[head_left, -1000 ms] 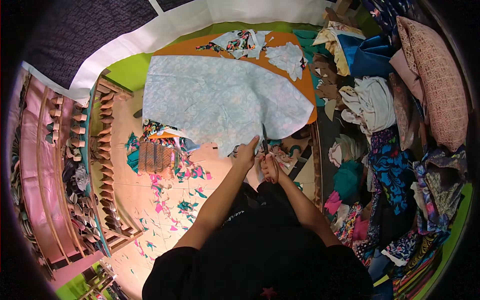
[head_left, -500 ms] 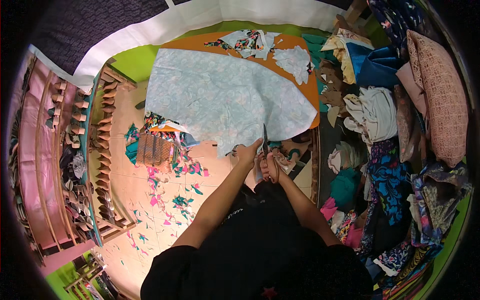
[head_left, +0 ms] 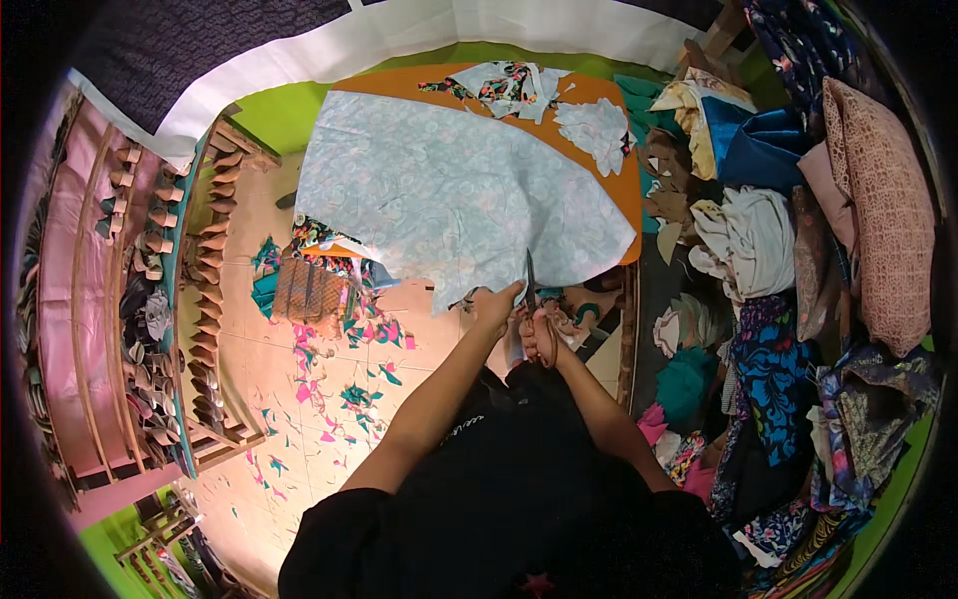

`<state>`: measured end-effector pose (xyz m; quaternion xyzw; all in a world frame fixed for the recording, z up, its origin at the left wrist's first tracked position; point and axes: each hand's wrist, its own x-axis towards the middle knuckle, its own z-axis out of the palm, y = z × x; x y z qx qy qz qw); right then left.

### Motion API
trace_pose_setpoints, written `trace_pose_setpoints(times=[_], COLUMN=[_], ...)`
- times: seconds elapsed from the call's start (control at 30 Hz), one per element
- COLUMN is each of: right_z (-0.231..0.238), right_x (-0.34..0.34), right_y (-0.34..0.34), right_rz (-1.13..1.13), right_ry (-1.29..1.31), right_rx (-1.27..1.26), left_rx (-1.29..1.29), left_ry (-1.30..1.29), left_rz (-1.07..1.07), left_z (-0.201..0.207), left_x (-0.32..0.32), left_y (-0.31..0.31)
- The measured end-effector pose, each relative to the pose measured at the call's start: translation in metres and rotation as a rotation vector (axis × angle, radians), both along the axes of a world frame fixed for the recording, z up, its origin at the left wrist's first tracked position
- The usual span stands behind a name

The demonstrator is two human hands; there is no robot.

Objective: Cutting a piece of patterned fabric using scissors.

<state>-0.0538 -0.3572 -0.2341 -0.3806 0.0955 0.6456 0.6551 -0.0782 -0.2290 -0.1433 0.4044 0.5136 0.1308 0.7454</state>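
A large pale blue-white fabric piece [head_left: 429, 190] with a faint floral pattern lies over the orange tabletop [head_left: 627, 185], its near edge hanging toward me. My left hand [head_left: 495, 305] is closed on that near edge, just left of the blades. In my right hand [head_left: 540, 337] is a pair of scissors [head_left: 530, 270], fingers wrapped round the handles. The blades point away from me and lie at the fabric's edge, where the cloth is split. How far the blades are apart is too small to tell.
Fabric offcuts [head_left: 594, 132] lie at the table's far right. Heaped cloth [head_left: 743, 240] fills the right side. Pink and green scraps [head_left: 361, 399] litter the floor near a brown woven bag [head_left: 311, 292]. Wooden racks [head_left: 215, 299] of shoe-shaped forms stand at left.
The whole view has shifted slightly, with the table a little further right. Both hands keep their holds on fabric and scissors, with barely any movement.
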Motion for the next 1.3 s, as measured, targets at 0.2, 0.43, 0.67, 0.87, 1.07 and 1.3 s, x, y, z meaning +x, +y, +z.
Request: trace_pose_setpoints(times=[0.2,0.43,0.67,0.87,1.07,1.3], right_z=[0.007,0.013,0.006,0.012,0.027,0.034], right_x=[0.006,0.002,0.008,0.007,0.006,0.001], right_y=[0.006,0.006,0.009,0.001,0.010,0.012], right_rz=[0.100,0.096,0.066,0.136,0.115,0.186], right_ry=[-0.023,0.031,0.063,-0.120,-0.129,-0.180], right_rx=[0.050,-0.022,-0.074,-0.030,-0.073,-0.062], left_rx=[0.029,0.164,0.171,0.090,0.032,0.129], left_ry=[0.059,0.045,0.139,0.067,0.022,0.183], left_rz=[0.017,0.030,-0.061,-0.016,-0.007,-0.031], left_z=[-0.026,-0.073,-0.061,-0.023,-0.008,-0.084], left_x=[-0.001,-0.005,-0.005,-0.004,-0.005,-0.010], left_y=[0.003,0.008,0.004,0.002,0.005,0.012])
